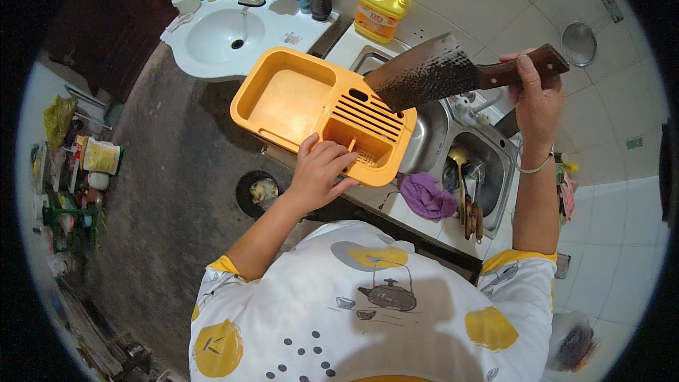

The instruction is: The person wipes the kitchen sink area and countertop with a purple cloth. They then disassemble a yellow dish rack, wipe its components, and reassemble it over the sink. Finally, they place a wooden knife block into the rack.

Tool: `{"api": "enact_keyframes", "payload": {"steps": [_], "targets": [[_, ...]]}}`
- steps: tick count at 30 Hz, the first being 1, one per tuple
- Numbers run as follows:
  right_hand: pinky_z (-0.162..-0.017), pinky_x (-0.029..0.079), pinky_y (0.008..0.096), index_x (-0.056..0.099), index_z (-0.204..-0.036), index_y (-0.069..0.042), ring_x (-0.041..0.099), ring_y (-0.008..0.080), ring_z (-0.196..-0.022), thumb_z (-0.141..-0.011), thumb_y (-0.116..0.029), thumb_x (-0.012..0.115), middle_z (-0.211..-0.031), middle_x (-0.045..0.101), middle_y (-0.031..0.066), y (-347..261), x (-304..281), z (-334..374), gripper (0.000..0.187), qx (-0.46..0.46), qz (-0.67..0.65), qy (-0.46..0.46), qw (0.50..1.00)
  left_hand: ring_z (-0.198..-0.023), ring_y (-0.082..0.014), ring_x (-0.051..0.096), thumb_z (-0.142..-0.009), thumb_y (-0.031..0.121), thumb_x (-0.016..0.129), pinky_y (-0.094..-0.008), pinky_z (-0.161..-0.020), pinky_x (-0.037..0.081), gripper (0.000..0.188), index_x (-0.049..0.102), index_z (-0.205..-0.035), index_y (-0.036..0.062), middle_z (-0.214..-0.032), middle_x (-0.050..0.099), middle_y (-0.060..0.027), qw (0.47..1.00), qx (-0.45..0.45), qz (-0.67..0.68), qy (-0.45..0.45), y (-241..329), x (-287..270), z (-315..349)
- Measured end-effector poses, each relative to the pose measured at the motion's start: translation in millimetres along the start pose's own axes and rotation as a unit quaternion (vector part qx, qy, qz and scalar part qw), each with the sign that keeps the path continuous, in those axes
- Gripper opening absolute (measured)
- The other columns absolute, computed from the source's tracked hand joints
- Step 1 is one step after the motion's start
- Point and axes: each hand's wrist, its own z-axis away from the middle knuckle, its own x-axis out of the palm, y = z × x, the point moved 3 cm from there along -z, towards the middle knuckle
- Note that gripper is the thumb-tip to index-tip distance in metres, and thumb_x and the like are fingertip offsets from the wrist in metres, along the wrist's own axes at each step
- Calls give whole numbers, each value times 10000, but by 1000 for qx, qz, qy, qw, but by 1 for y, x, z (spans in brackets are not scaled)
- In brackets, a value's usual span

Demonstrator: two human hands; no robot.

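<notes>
An orange plastic kitchen rack (279,88) is tilted over the counter's left end; it has a shallow tray, a row of slots and divided compartments. My left hand (317,175) grips its near edge, the fingers reaching over the rim at the compartments. Raised to the right, my right hand (537,99) is closed round the wooden handle of a cleaver (431,71). The cleaver's broad, dark, hammered blade points left, and its tip overlaps the slotted part of the rack in view. Whether blade and rack touch, I cannot tell.
Behind the rack stands a white washbasin (187,56) with a running tap. A yellow pump jug (380,14) is against the wall. Utensils lie in the steel sink (503,170), beside a purple cloth (428,196). A black bin (245,201) and a loaded shelf (67,191) are at left.
</notes>
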Motion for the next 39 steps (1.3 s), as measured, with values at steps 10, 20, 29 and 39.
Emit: {"api": "enact_keyframes", "payload": {"steps": [10, 20, 29, 39], "targets": [[-459, 357, 175, 574, -975, -48, 468, 26, -552, -918, -196, 601, -880, 672, 70, 5, 25, -12, 161, 1, 6, -81, 997, -1086, -223, 525, -707, 294, 744, -453, -1017, 289, 468, 600, -1111, 106, -1069, 590, -46, 1000, -12, -2, 1, 0, 1, 0], [-519, 427, 217, 596, -949, -33, 535, 66, -576, -868, -185, 664, -794, 656, 36, 3, 44, -12, 185, 12, 91, -139, 986, -1087, -224, 528, -703, 311, 742, -434, -1011, 301, 482, 600, -1116, 109, -1085, 594, -44, 1000, -8, -5, 11, -1, 2, 2], [-637, 499, 270, 580, -924, -10, 622, 122, -705, -832, -234, 709, -795, 659, 73, 42, 82, 11, 275, 25, 163, -213, 963, -1102, -228, 538, -692, 299, 755, -432, -1007, 302, 491, 615, -1126, 117, -1111, 609, -46, 1000, -11, -1, 18, -1, 3, 2], [-707, 506, 301, 581, -1012, 5, 631, 194, -760, -791, -210, 735, -871, 650, 124, 109, 117, 45, 345, 45, 87, -229, 968, -1087, -228, 546, -694, 318, 752, -429, -990, 310, 480, 624, -1109, 112, -1091, 616, -46, 1000, -11, -10, 22, -1, 4, 2]]}}
